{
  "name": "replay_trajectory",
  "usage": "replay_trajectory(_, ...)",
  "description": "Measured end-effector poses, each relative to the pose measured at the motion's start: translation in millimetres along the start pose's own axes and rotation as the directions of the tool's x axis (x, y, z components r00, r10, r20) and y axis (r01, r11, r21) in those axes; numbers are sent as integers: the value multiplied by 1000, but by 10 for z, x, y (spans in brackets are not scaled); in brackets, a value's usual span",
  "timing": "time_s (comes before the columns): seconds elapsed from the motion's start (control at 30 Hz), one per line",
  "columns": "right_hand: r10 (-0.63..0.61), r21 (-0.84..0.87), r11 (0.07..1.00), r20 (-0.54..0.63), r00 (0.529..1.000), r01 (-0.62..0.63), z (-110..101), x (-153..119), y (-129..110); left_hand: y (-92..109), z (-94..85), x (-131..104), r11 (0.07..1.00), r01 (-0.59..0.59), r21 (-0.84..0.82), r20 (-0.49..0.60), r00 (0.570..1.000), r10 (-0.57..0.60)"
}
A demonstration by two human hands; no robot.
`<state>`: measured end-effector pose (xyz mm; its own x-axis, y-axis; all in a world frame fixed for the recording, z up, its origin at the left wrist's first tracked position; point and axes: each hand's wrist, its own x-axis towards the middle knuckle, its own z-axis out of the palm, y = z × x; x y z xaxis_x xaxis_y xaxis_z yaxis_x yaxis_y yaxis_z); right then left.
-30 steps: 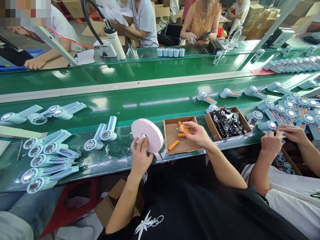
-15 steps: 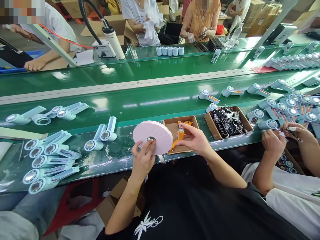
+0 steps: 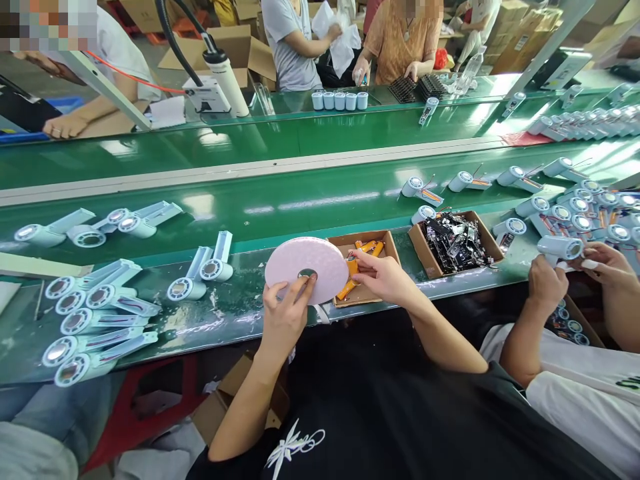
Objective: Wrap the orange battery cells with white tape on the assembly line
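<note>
My left hand grips a large pale pink tape roll from below, a finger in its centre hole, the roll lying almost flat above the bench edge. My right hand pinches an orange cylindrical battery against the roll's right rim. Just behind it sits a small cardboard tray with more orange batteries inside.
A second cardboard tray of black circuit boards stands to the right. Pale blue handheld fan housings lie in groups at left and on the green conveyor belt. A neighbour's hands hold a fan housing at right. Other people work across the belt.
My right hand lifted a battery out of the tray and brought it left to the tape roll. My left hand tilted the roll from upright to nearly flat.
</note>
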<state>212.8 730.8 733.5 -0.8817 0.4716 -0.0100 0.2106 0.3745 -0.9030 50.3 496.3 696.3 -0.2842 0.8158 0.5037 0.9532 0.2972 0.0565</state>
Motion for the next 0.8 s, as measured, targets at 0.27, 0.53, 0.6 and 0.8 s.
replay_trajectory(0.27,91,613,790,-173,981,35,344,71,106,104,6,59,996,52,71,-105,993,-45)
replay_trajectory(0.53,252,778,535,-519,817,330,120,205,109,508,111,-215,979,21,-202,35,999,-14)
replay_trajectory(0.6,180,610,601,-733,656,516,-325,261,109,389,107,-340,965,11,-262,163,986,33)
replay_trajectory(0.8,93,695,624,-520,849,357,-519,178,218,-681,147,-363,911,316,-266,490,858,-155)
